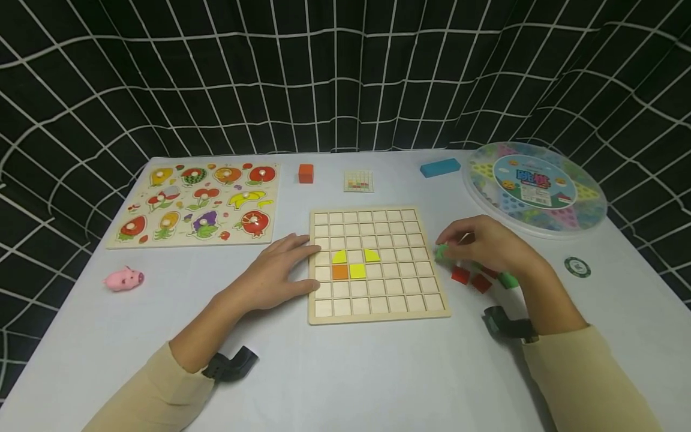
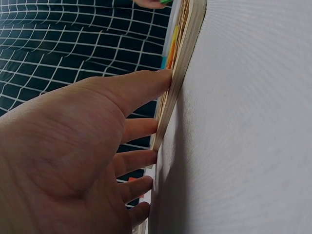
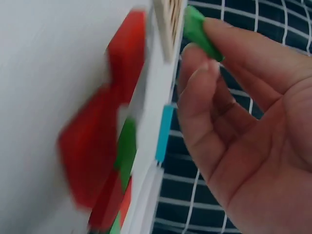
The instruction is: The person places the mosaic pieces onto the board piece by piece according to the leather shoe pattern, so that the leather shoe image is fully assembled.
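A wooden grid board (image 1: 388, 305) lies flat on the white table. On it sit two yellow quarter-round pieces, one of them this left piece (image 1: 339, 257), plus an orange square (image 1: 340, 272) and a yellow square (image 1: 357, 271). My left hand (image 1: 276, 275) rests with extended fingers and thumb against the board's left edge. Beyond the right edge, my right hand (image 1: 490, 245) pinches a small green piece (image 3: 200, 33) between thumb and fingers, above the table. Beneath that hand lie several red squares (image 1: 481, 283) and a green piece (image 1: 508, 280), partly hidden by it.
A fruit peg puzzle (image 1: 186, 201) lies at the back left, a pink toy pig (image 1: 124, 279) in front of it. Along the back are an orange cube (image 1: 306, 174), a small pattern card (image 1: 358, 181) and a blue block (image 1: 439, 168). A round game box (image 1: 583, 207) and a chip (image 1: 577, 267) lie right.
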### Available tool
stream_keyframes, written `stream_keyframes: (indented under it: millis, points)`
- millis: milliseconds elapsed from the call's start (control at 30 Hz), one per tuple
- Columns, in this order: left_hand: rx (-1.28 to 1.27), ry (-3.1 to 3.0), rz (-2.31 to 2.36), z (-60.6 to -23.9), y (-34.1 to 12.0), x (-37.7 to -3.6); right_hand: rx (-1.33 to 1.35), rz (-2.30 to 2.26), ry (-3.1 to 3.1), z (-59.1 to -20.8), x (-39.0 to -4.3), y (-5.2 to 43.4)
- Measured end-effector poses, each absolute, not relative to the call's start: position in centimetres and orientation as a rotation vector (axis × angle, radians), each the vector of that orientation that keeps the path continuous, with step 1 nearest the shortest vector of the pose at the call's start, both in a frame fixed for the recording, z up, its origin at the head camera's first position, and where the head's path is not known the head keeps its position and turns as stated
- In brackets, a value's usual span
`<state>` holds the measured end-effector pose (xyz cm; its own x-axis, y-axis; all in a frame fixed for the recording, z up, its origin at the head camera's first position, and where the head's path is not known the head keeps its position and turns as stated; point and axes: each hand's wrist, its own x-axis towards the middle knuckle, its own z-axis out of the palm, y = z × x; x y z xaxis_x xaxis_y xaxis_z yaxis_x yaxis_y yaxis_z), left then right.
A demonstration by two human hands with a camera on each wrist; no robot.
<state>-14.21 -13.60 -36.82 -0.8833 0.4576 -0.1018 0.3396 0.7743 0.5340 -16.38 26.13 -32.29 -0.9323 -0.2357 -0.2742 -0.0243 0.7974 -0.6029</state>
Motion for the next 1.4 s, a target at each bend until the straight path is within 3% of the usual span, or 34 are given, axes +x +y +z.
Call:
stream_keyframes:
  millis: [800, 1400]
  points:
    - [0.664, 2.744, 0.760, -36.9, -13.8, -14.2, -0.495, -1.095, 2.409, -32.4, -15.8, 13.6]
    - [0.675, 2.739, 0.765, -36.8, -13.9, -14.3, -0.571, -0.823, 2.500, -32.6, -15.1, 10.3]
